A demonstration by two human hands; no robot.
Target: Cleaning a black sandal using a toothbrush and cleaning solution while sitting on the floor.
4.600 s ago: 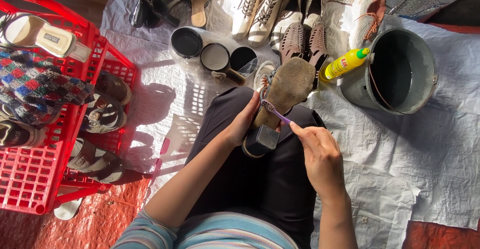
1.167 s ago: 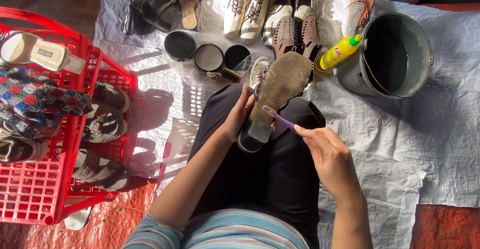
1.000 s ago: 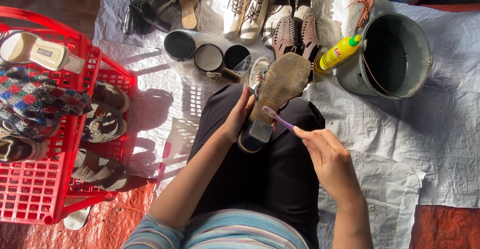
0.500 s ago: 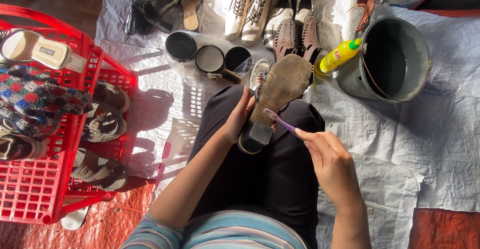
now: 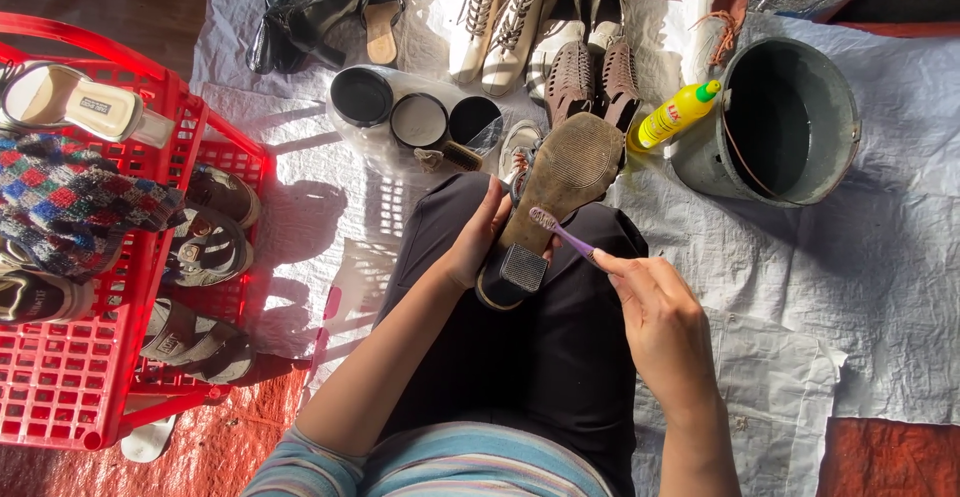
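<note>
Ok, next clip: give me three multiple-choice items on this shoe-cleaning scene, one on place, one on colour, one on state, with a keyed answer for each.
1. Where does the yellow bottle lie?
A. inside the red crate
B. beside the metal bucket
C. on the person's lap

2. What colour is the toothbrush handle?
A. purple
B. green
C. white

3. How is the heeled shoe held?
A. sole down
B. sole up, in the left hand
C. lying unheld

Answers: 1 B, it rests against the bucket's left side. 2 A, the handle in the right hand is purple. 3 B, the worn sole and heel tip face the camera.
</note>
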